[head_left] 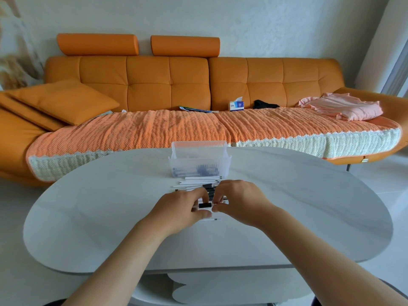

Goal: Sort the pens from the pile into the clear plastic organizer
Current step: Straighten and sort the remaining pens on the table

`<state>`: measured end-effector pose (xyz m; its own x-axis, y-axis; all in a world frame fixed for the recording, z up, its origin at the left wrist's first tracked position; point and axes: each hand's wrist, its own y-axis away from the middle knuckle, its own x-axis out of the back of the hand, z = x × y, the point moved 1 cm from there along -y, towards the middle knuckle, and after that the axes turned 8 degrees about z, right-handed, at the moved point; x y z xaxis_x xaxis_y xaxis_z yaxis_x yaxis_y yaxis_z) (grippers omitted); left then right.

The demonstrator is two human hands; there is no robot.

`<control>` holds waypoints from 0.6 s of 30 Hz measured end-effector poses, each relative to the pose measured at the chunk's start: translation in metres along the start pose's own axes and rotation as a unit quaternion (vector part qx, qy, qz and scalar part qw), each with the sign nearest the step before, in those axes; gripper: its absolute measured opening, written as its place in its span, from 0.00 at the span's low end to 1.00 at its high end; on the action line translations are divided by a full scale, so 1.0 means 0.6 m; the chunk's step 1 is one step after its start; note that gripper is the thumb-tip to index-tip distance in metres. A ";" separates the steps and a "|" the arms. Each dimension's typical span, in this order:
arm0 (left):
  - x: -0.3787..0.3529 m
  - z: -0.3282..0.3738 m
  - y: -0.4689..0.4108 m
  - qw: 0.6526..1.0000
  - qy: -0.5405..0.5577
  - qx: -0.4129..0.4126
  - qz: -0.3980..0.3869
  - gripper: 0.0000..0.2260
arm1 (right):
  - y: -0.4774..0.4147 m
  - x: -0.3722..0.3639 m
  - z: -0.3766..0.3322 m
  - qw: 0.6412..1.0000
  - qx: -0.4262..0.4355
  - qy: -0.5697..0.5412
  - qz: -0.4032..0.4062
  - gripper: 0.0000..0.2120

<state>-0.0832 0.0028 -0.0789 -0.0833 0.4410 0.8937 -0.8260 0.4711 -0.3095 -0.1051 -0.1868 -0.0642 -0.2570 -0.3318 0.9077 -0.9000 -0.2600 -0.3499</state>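
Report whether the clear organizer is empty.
Not empty: dark pens lie at the bottom, seen through the ribbed wall of the organizer.

White/blk pens [199,178], clear ribbed organizer [199,161], poss. marbled grey table [99,206]

Loose pile of white, black-capped pens [198,184] just before an upright clear ribbed organizer [199,161], several inside.

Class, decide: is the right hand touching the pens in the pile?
Touching. Head view: the right hand pinches a black-capped pen atop the pile.
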 end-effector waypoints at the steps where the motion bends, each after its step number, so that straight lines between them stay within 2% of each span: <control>1: 0.001 0.000 0.000 1.000 -0.010 -0.002 0.000 0.07 | 0.000 0.000 0.000 1.000 0.000 -0.004 0.000 0.05; 3: 0.001 -0.002 0.000 1.000 -0.021 0.007 -0.007 0.07 | -0.001 0.001 -0.001 1.000 0.003 -0.003 0.000 0.05; 6: -0.001 -0.006 0.000 0.999 -0.010 0.041 -0.031 0.14 | -0.002 0.001 -0.001 1.000 0.012 0.014 0.003 0.04; 10: 0.005 -0.011 0.002 0.999 -0.009 0.036 -0.029 0.13 | 0.001 0.002 0.002 1.000 0.016 0.003 -0.003 0.05; 18: 0.039 -0.060 0.019 0.989 -0.116 0.044 0.078 0.04 | 0.006 0.002 0.032 0.997 -0.038 0.010 -0.062 0.09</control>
<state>-0.0742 0.0461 -0.0730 -0.3316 0.3108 0.8908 -0.8375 0.3377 -0.4296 -0.1019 -0.2053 -0.0687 -0.1480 -0.2832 0.9476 -0.9494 -0.2277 -0.2164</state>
